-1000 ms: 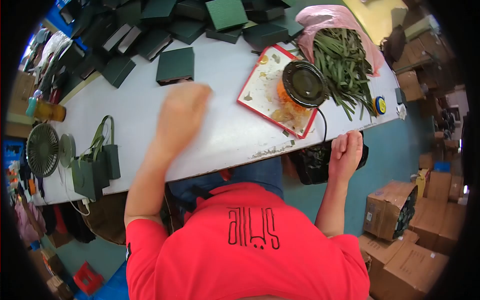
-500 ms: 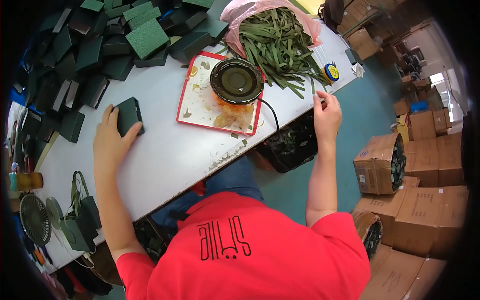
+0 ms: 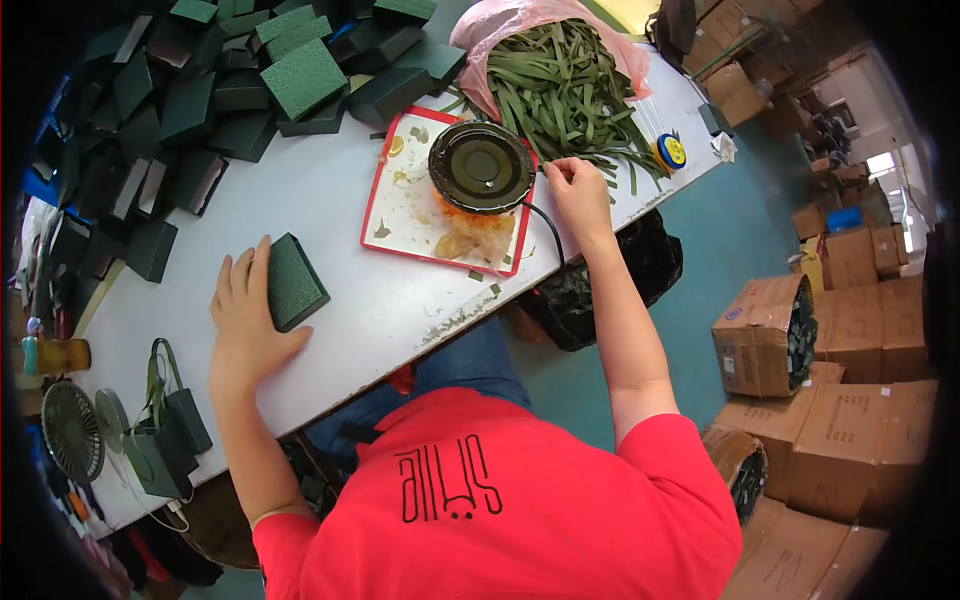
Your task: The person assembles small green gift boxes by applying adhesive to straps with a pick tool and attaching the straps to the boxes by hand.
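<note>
A dark green box with a textured face lies on the white table. My left hand rests against its left side, fingers stretched and apart, thumb near the lower corner; it does not wrap the box. At the right rim of a round black pot of dark liquid, my right hand pinches a thin green ribbon strip, mostly hidden by the fingers. The pot stands on a stained white tray with a red rim. Behind it, many green ribbon strips spill from a pink plastic bag.
A heap of green boxes fills the table's far left. A black cord runs from the pot over the table edge. A blue-and-yellow round container sits at the right. A fan and cartons stand at the sides.
My right hand has moved left from beside the ribbon strips to the pot's rim. The box by my left hand has shifted right and nearer me, and is turned with its textured face showing.
</note>
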